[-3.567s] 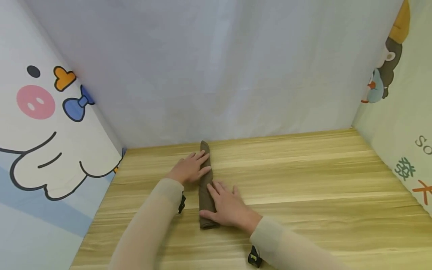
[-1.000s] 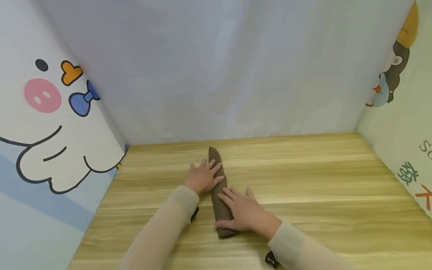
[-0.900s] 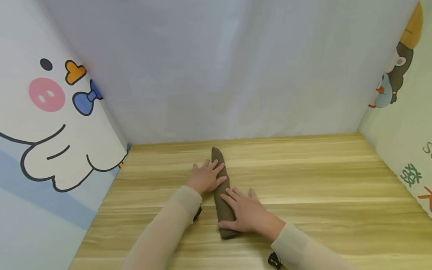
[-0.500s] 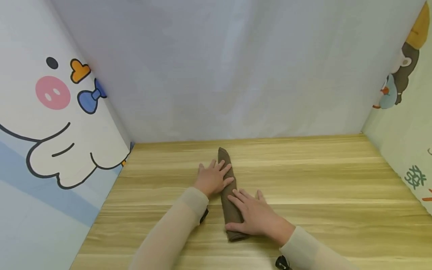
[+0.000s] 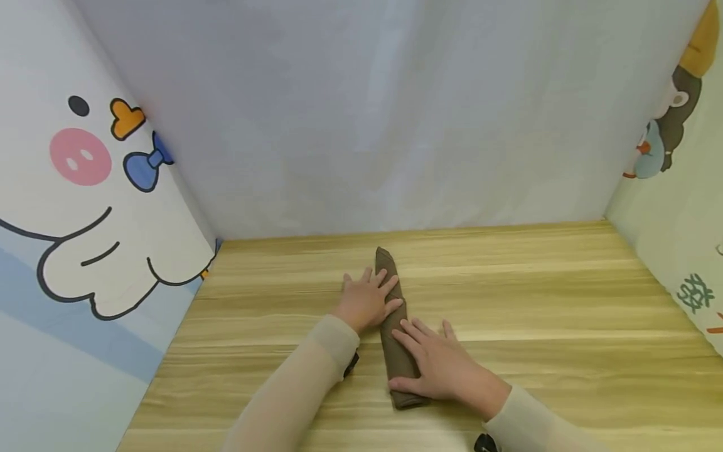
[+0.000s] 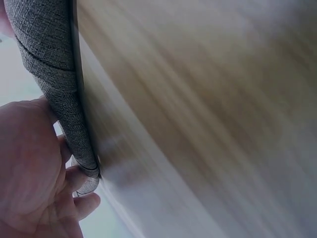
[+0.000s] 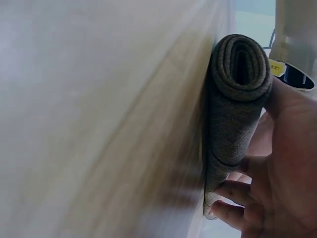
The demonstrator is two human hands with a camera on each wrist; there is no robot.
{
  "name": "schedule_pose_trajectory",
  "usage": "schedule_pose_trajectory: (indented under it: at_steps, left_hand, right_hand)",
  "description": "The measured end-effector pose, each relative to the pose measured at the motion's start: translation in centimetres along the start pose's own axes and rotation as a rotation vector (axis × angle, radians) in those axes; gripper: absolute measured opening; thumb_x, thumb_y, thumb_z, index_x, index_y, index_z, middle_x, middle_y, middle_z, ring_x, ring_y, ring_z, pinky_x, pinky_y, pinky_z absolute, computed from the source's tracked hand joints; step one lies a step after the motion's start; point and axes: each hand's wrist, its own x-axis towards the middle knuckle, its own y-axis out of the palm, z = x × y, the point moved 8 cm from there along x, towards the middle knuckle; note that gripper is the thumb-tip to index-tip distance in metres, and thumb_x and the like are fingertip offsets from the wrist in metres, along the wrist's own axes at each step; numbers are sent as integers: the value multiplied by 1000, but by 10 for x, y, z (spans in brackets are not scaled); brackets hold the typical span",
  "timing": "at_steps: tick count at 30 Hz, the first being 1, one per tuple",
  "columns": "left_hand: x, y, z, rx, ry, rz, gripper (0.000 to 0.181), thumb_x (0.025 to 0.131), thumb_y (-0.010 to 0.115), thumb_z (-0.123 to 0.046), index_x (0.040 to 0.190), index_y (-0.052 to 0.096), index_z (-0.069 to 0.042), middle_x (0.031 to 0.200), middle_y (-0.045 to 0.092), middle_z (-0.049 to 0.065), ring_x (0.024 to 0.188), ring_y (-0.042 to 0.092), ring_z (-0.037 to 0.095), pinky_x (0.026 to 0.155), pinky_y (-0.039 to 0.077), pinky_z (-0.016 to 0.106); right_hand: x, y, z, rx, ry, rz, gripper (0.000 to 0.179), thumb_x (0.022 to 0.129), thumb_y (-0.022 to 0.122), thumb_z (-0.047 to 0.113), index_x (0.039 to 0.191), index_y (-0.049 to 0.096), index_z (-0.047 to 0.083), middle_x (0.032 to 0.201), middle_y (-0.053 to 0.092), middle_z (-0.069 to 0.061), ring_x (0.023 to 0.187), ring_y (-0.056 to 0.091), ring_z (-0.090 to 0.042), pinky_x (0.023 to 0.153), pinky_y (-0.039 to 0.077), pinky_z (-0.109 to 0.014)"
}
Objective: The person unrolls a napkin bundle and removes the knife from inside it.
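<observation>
A rolled-up brown-grey cloth (image 5: 400, 358) lies lengthwise on the wooden table, its far end tilted slightly left. My left hand (image 5: 364, 303) rests on its far half from the left side, fingers spread and fairly straight. On the near half, my right hand (image 5: 437, 364) lies from the right, thumb near the close end and fingers extended over the top. In the right wrist view, the end of the cloth roll (image 7: 241, 69) shows several wound layers with a small hollow centre. The left wrist view shows the woven cloth (image 6: 49, 54) beside my palm.
The wood-grain table (image 5: 536, 301) reaches back to a pale grey curtain (image 5: 367, 125). A cartoon-printed panel (image 5: 85, 263) borders the left side, and another printed panel (image 5: 683, 220) borders the right. Each wrist carries a small black device (image 5: 486, 442).
The rolled cloth and both hands have shifted rightward across the table, and the roll's near end has swung further right. Both hands stay on it. The head view has shifted slightly.
</observation>
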Motion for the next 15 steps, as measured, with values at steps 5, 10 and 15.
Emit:
schedule_pose_trajectory:
  at_steps: [5, 10, 15]
  left_hand:
    - [2, -4, -11, -7, 2, 4, 64, 97, 17, -65, 154, 15, -37, 159, 17, -7, 146, 16, 25, 105, 25, 63]
    - [4, -6, -19, 5, 1, 7, 64, 97, 16, -65, 154, 14, -37, 159, 16, -7, 146, 16, 24, 105, 25, 63]
    - [6, -9, -26, 10, 6, 9, 64, 97, 15, -65, 154, 13, -37, 160, 16, -7, 146, 15, 23, 106, 25, 63]
  right_hand:
    - [-8, -3, -6, -2, 10, 1, 92, 82, 47, 77, 149, 39, 14, 155, 31, -9, 142, 26, -29, 102, 16, -71]
    - [-13, -5, -10, 3, 12, -5, 92, 82, 47, 77, 148, 39, 14, 154, 32, -9, 142, 26, -30, 101, 17, -73]
    - [-20, -7, -16, 16, 26, -20, 91, 81, 48, 77, 148, 41, 15, 154, 33, -8, 142, 27, -30, 99, 17, -74]
